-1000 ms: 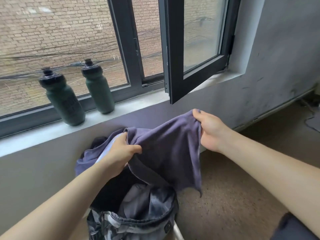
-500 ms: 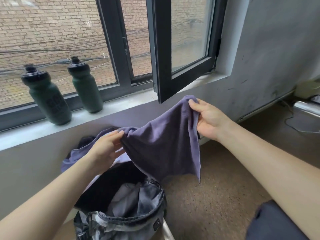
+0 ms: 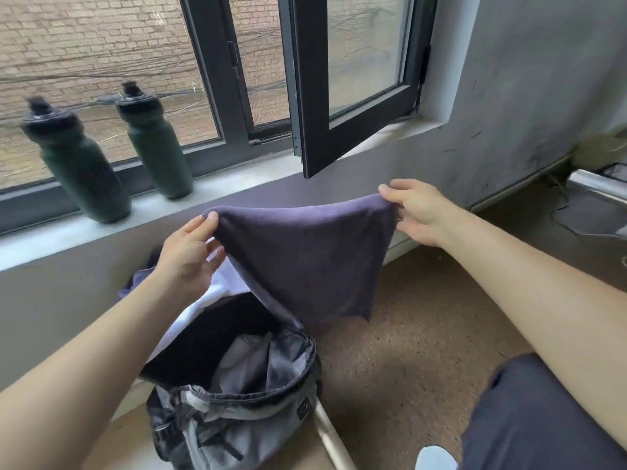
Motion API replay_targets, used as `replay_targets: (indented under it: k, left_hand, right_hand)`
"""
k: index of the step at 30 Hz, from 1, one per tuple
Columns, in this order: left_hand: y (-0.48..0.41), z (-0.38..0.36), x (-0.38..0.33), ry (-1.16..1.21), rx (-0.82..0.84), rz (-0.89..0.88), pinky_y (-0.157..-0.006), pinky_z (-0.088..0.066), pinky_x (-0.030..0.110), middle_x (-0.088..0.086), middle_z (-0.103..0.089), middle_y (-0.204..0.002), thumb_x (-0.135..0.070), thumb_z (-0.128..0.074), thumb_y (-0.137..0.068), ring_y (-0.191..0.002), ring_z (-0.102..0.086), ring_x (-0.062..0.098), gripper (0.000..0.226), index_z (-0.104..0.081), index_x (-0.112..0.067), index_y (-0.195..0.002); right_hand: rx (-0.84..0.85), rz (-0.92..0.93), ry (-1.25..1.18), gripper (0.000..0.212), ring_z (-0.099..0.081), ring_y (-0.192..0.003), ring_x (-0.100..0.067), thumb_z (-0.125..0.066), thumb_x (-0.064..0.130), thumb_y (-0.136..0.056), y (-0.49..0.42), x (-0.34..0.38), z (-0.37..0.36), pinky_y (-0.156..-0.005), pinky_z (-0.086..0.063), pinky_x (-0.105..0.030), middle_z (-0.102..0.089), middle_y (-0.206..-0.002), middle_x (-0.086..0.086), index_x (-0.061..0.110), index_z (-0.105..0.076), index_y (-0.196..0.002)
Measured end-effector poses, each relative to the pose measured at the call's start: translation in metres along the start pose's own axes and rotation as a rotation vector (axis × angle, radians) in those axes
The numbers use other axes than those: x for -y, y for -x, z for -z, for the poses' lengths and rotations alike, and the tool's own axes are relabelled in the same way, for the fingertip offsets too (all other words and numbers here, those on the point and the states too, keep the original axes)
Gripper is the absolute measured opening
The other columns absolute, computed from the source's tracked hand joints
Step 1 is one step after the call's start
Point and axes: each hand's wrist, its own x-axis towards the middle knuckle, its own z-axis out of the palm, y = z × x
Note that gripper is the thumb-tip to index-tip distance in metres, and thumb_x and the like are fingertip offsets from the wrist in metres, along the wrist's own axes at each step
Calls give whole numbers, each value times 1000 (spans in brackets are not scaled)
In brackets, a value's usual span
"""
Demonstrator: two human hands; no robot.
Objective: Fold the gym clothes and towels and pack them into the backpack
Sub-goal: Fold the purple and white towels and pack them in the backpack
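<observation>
**Purple towel held spread above the open backpack**

A dark-framed window (image 3: 305,96) rose above and behind the backpack (image 3: 237,418), one sash swung inward into the room. A pale sill (image 3: 237,174) ran beneath the glass. Speckled brown floor (image 3: 424,351) stretched away to the right of the backpack.

The purple towel (image 3: 305,252) hung in the air directly above the backpack's rear rim, stretched wide between my two hands. Its top edge sagged slightly and its loose lower corner dangled to the backpack's upper right. One fold came down to the rim, though I could not tell whether it touched.

The backpack itself was mottled grey, its mouth gaping open towards me, with crumpled grey fabric visible inside. My leg in dark shorts (image 3: 536,418) sat well to the backpack's right. A white cloth (image 3: 203,307) lay against the backpack's upper left edge.

Two dark green bottles (image 3: 81,167) (image 3: 157,150) stood upright side by side on the sill, far above and left of the backpack.

My left hand (image 3: 190,252), above the backpack's left side, pinched the towel's left corner between thumb and fingers. My right hand (image 3: 420,212), above and to the backpack's right, gripped the opposite corner with curled fingers.
</observation>
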Motion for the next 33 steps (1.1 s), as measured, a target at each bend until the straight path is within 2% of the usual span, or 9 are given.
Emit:
replay_targets:
  k: [4, 8, 12, 15, 21, 25, 28, 30, 33]
  left_hand:
    - [-1, 0, -14, 101, -14, -44, -83, -53, 25, -9, -72, -93, -21, -60, -104, -92, -64, 10, 12, -70, -23, -98]
    - [-1, 6, -22, 86, -21, -102, -88, -53, 26, -10, -75, -97, -23, -59, -104, -92, -68, 8, 11, -71, -22, -104]
    - [4, 6, -33, 68, -37, -217, -75, -57, 22, -10, -76, -86, -25, -62, -102, -81, -71, 9, 14, -72, -18, -94]
    - [3, 6, -31, -1, -66, -257, -74, -58, 22, 2, -75, -94, -27, -68, -98, -76, -70, 10, 21, -76, -16, -82]
    - [-2, 11, -24, -34, -135, -199, -95, -58, 34, 4, -73, -91, -33, -79, -89, -89, -67, 19, 19, -75, -15, -83]
    - [-1, 8, -24, -22, -146, -192, -99, -57, 35, 4, -73, -92, -32, -78, -91, -89, -68, 18, 20, -74, -14, -83]
    - [1, 8, -26, -18, -158, -177, -97, -56, 30, 2, -72, -89, -33, -76, -92, -83, -68, 14, 21, -73, -16, -81]
    - [2, 9, -27, 3, -167, -173, -92, -56, 26, 1, -70, -85, -31, -74, -94, -76, -66, 11, 22, -72, -15, -80]
    - [2, 11, -28, 19, -177, -166, -88, -58, 23, 0, -74, -87, -30, -73, -96, -79, -69, 11, 18, -74, -15, -86]
  right_hand:
    - [276, 134, -72, 46, -62, -98, -20, -60, -3, -95, 14, 15, 1, -87, -52, -37, -62, -112, -5, 24, -59, -133]
    - [120, 359, 298, 37, -65, -113, -21, -68, -9, -89, 18, 9, -6, -99, -54, -35, -70, -114, -5, 24, -74, -105]
    - [-45, 494, 74, 31, -67, -89, -10, -67, -11, -89, 16, 23, -8, -82, -55, -21, -72, -95, -3, 20, -73, -92]
    - [-76, 432, 139, 25, -65, -74, -4, -70, -7, -88, 13, 15, -9, -67, -50, -15, -72, -87, -1, 18, -74, -86]
    - [-150, 188, -44, 10, -67, -79, -15, -76, 4, -88, 9, 15, -8, -71, -54, -25, -73, -90, -5, 14, -75, -87]
    - [-33, 14, -175, 10, -68, -98, -19, -70, 9, -94, 8, 12, -4, -70, -56, -27, -73, -108, -7, 14, -73, -102]
    - [148, 42, -183, 29, -66, -103, -19, -67, 1, -93, 9, 15, 0, -80, -55, -27, -69, -111, -8, 11, -68, -120]
    - [239, 133, -57, 47, -62, -113, -20, -65, -12, -88, 12, 18, 3, -92, -54, -27, -62, -124, -11, 9, -64, -129]
    - [210, 309, 392, 55, -57, -123, -21, -69, -14, -84, 19, 21, 3, -107, -50, -36, -62, -131, -5, 16, -66, -131]
